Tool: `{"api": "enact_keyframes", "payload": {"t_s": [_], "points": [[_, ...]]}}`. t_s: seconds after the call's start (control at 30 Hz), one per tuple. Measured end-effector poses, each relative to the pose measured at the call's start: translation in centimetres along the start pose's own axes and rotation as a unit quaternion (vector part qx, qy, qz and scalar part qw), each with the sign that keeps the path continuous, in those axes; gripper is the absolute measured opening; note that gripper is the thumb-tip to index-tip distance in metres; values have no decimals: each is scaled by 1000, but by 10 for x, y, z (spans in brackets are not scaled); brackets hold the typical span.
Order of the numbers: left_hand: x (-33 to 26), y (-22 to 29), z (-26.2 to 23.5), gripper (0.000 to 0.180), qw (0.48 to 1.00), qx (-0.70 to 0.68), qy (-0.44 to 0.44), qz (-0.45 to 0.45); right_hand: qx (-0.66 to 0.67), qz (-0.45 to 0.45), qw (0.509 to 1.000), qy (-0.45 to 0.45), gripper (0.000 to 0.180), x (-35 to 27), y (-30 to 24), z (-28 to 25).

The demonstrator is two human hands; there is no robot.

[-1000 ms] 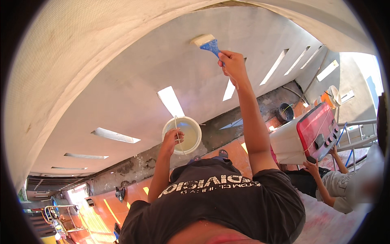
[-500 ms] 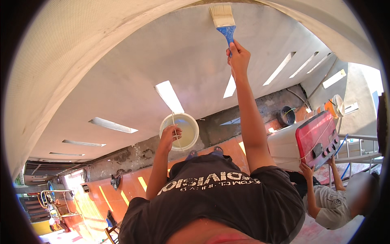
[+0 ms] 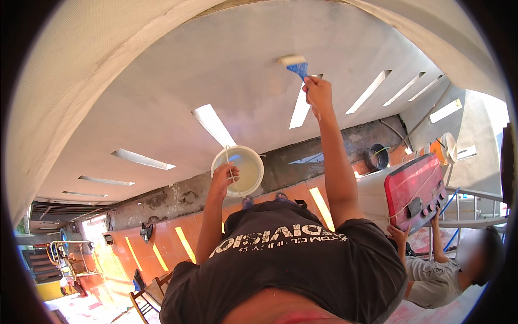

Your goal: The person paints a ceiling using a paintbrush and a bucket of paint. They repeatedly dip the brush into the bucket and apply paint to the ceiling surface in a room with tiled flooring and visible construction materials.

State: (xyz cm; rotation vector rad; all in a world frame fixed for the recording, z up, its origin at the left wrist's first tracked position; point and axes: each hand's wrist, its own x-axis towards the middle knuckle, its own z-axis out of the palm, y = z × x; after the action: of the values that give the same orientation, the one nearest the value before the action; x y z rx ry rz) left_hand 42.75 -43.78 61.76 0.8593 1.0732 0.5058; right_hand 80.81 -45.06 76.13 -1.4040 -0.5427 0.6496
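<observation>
My right hand [image 3: 319, 96] is closed round the blue handle of a wide paintbrush [image 3: 297, 66]. Its pale bristles lie against the grey-white wall [image 3: 237, 65], just above one of the slot openings. Lower down, my left hand [image 3: 224, 175] grips the thin handle of a white bucket [image 3: 257, 186], fingers curled round it. Pale, watery liquid [image 3: 245, 168] shows inside the bucket, which hangs above the floor near my feet.
Narrow slots [image 3: 215, 124] pierce the wall. At right, a person in a grey shirt [image 3: 431, 275] holds a red-topped appliance [image 3: 413, 189] near a metal railing [image 3: 475, 222]. A black bucket [image 3: 376, 156] stands by the wall base. A wooden chair [image 3: 148, 299] is at lower left.
My right hand and the brush have come down the wall, and the bristles now look bent against it. My left hand keeps the bucket. The other person and the red-topped appliance have shifted slightly.
</observation>
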Motion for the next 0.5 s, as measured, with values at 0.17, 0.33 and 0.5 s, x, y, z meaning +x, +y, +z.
{"api": "enact_keyframes", "payload": {"t_s": [0.17, 0.33, 0.5], "points": [[1, -3, 21, 23, 1000, -7, -4, 3, 81, -153, 985, -9, 28, -6, -99, -2], [1, -9, 34, 23, 1000, -14, 1, -5, 48, -97, 994, -5, 28, 23, 7, -1], [-12, -26, 42, 23, 1000, 0, 12, -11, -13, 143, 989, 42, 25, -19, 159, -25]]}}
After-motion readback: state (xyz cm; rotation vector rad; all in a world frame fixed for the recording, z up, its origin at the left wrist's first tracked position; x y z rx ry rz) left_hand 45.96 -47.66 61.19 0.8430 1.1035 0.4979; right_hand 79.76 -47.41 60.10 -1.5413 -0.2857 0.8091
